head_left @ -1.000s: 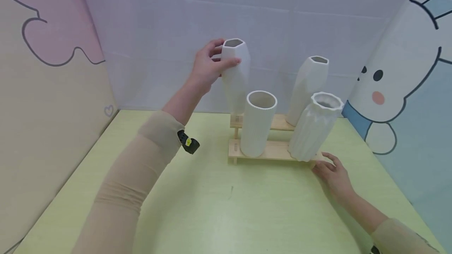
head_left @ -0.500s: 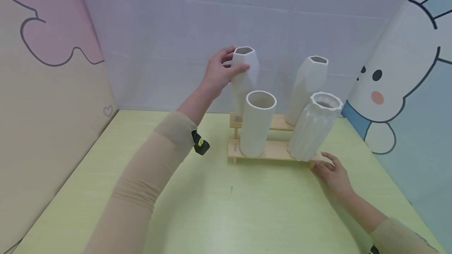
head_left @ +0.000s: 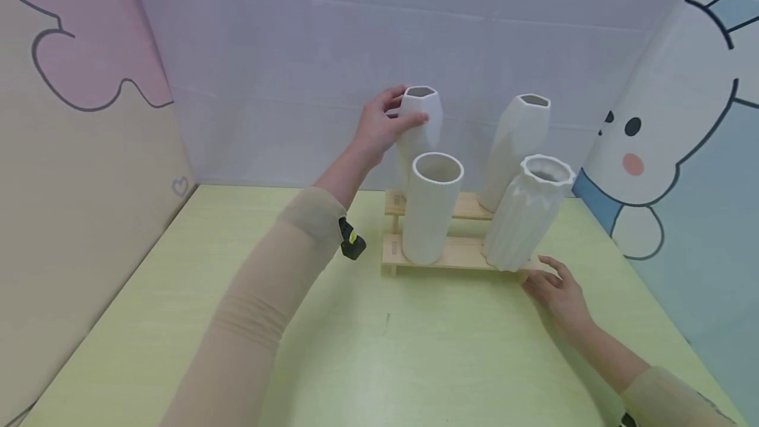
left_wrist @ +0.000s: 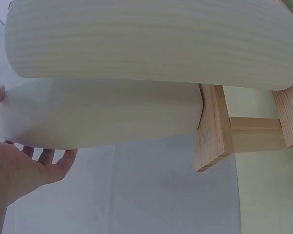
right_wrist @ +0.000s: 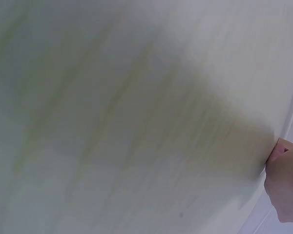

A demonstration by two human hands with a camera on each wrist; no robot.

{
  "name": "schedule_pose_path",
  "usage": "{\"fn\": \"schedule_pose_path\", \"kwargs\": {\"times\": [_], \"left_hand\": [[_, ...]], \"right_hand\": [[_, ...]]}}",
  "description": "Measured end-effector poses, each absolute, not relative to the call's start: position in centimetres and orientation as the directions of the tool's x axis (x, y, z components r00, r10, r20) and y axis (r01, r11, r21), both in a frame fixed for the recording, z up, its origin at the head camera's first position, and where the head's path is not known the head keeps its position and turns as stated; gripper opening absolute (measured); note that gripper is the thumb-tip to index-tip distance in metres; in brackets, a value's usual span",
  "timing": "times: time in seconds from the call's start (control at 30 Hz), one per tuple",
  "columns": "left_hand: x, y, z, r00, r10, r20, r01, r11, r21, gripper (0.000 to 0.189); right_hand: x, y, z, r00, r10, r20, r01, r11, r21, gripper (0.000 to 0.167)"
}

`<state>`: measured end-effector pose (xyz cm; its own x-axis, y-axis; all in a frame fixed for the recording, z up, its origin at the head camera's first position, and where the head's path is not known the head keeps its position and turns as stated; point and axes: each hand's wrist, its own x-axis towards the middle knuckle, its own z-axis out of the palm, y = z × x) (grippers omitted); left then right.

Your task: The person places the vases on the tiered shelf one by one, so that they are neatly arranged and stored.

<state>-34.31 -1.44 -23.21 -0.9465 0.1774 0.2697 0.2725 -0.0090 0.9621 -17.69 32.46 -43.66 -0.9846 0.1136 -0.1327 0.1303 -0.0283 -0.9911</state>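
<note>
My left hand (head_left: 381, 125) grips a white faceted vase (head_left: 431, 134) near its top, thumb on the front and fingers behind. In the left wrist view, that vase (left_wrist: 112, 112) has its base right at the upper board of a two-step wooden stand (head_left: 465, 252). My right hand (head_left: 560, 298) holds the right end of the stand's lower board, fingers curled at its edge. A white ribbed cylinder vase (head_left: 433, 216) stands on the lower step at left, overlapping the gripped vase. At right on that step is a fluted vase (head_left: 522, 229) with a scalloped rim.
Behind the fluted vase, another faceted vase (head_left: 517, 140) stands on the upper step. The stand rests on a pale green table (head_left: 379, 361), near its back edge. A pale cloth backdrop (head_left: 296, 84) rises behind, with cartoon-printed panels (head_left: 700, 170) at the sides.
My left hand has moved right and down with the faceted vase, bringing its base behind the cylinder vase at the upper step. My right hand stays at the stand's end.
</note>
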Motion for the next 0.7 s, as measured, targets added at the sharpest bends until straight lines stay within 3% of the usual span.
{"fn": "schedule_pose_path", "kwargs": {"times": [0.5,0.7], "left_hand": [[-34.5,-0.4,-23.2,-0.934,0.23,0.273,0.29,0.04,0.956,0.065],[-34.6,0.0,-23.2,-0.927,0.25,0.281,0.305,0.063,0.95,0.068]], "right_hand": [[-17.6,32.4,-43.6,-0.983,0.115,-0.145,0.14,-0.048,-0.989,0.056],[-17.5,32.4,-43.7,-0.989,0.098,-0.112,0.104,-0.086,-0.991,0.044]]}}
